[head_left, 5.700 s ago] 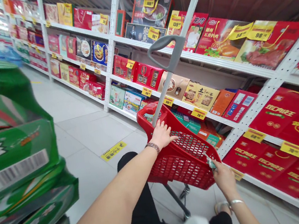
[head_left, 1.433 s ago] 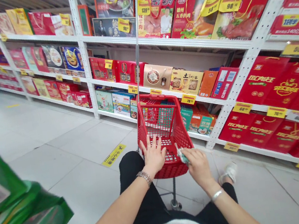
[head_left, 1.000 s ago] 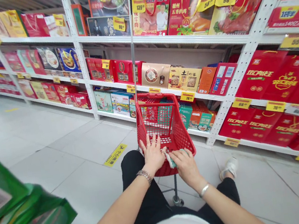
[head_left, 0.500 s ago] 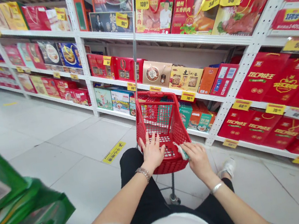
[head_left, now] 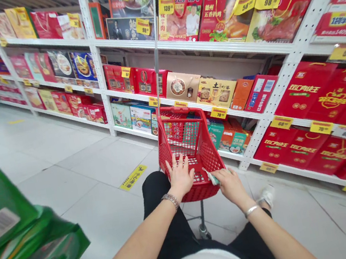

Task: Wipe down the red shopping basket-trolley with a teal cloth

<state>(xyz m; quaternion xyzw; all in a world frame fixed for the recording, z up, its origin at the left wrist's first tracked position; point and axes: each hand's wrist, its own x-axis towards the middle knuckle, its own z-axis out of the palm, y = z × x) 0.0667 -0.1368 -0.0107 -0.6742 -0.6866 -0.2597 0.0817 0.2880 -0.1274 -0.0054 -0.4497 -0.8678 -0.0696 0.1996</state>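
Fingers [head_left: 178, 165] on the left hand [head_left: 181, 178] I'm driving sit spread apart on the red plastic trolley basket [head_left: 208, 159], just resting there with no real grip; the right hand [head_left: 232, 186] has its fingers together, pinching a small pale green packet [head_left: 212, 177] right at the basket's near rim; can't tell what the packet is from this feed; my worry is that pinch, since a loose thumb could drop it onto the tile floor [head_left: 72, 198]; a sloppy swing could also clip the green boxed stack [head_left: 16, 242] on the left.
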